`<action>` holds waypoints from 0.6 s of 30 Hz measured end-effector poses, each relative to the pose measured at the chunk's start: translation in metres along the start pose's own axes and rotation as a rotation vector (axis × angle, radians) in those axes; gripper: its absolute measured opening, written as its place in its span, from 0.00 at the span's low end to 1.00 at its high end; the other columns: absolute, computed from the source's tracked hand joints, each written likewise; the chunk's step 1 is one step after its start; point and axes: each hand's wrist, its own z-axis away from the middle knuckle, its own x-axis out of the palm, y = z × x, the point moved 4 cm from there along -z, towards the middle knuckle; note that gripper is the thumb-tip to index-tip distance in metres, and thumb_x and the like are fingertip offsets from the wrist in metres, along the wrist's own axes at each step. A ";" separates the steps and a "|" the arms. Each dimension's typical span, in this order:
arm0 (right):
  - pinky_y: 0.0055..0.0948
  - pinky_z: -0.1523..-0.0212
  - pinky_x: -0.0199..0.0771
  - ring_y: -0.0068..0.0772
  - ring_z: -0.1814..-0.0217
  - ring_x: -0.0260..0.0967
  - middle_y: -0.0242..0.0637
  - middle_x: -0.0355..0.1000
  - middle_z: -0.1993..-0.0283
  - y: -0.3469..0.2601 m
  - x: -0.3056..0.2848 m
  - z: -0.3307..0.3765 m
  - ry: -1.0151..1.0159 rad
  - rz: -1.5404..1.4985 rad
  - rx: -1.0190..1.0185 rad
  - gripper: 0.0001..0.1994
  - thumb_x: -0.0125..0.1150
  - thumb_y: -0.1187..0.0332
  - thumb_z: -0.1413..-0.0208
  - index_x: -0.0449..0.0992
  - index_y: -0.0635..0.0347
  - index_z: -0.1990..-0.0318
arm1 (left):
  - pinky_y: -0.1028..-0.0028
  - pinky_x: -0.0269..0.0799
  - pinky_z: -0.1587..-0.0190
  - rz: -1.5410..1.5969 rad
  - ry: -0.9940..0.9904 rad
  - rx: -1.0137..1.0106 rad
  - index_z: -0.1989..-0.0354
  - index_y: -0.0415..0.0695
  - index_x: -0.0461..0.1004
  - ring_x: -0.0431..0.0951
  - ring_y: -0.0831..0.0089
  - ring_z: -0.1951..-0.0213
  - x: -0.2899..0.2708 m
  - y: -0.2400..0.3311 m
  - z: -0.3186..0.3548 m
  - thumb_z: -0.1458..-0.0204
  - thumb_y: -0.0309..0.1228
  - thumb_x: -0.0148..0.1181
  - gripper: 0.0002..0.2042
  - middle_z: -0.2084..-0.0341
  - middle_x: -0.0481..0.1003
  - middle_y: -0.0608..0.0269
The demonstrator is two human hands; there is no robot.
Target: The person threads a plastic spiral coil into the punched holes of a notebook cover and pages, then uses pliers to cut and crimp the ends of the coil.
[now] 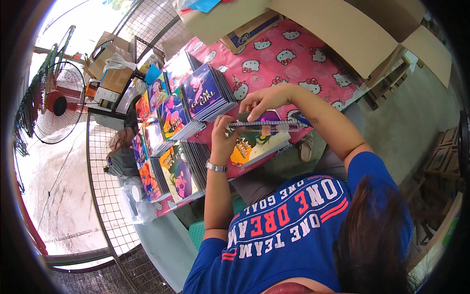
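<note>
A spiral-bound notebook (267,124) stands on edge between my hands, its coil side facing up. My left hand (224,136), with a metal watch on its wrist, grips the notebook's left end. My right hand (267,104) is bent over the top edge; its fingers close on a small dark block-like piece (243,117) whose kind I cannot make out. Beneath the held notebook, a stack of colourful notebooks (262,151) lies near the table's front edge. To the left are several more stacks of notebooks (203,93) with bright illustrated covers.
A pink tablecloth with cartoon cats (264,59) covers the table. A large open cardboard box (342,34) stands at the far right, and a smaller carton (249,32) at the back. A clear plastic bag (134,201) hangs by the left corner. Beyond it is a fan (58,105).
</note>
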 end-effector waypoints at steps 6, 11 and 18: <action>0.22 0.53 0.64 0.16 0.55 0.65 0.23 0.68 0.60 0.000 0.000 -0.009 -0.004 0.139 0.101 0.21 0.65 0.55 0.45 0.73 0.56 0.49 | 0.79 0.72 0.66 0.537 -0.074 -0.178 0.59 0.37 0.71 0.76 0.81 0.67 0.013 -0.037 0.006 0.52 0.20 0.68 0.13 0.67 0.73 0.67; 0.25 0.46 0.65 0.21 0.48 0.67 0.30 0.73 0.52 0.003 0.008 -0.011 -0.092 -0.167 -0.076 0.25 0.67 0.53 0.48 0.75 0.57 0.46 | 0.81 0.72 0.66 0.602 -0.005 -0.185 0.59 0.38 0.70 0.77 0.81 0.67 0.013 -0.027 0.009 0.49 0.19 0.66 0.12 0.69 0.75 0.67; 0.38 0.38 0.66 0.45 0.36 0.65 0.48 0.67 0.37 0.099 -0.103 0.070 0.798 1.048 0.343 0.34 0.66 0.53 0.49 0.66 0.57 0.37 | 0.81 0.75 0.67 0.621 0.147 -0.234 0.59 0.37 0.72 0.76 0.82 0.68 0.016 -0.025 0.009 0.45 0.20 0.63 0.08 0.69 0.76 0.67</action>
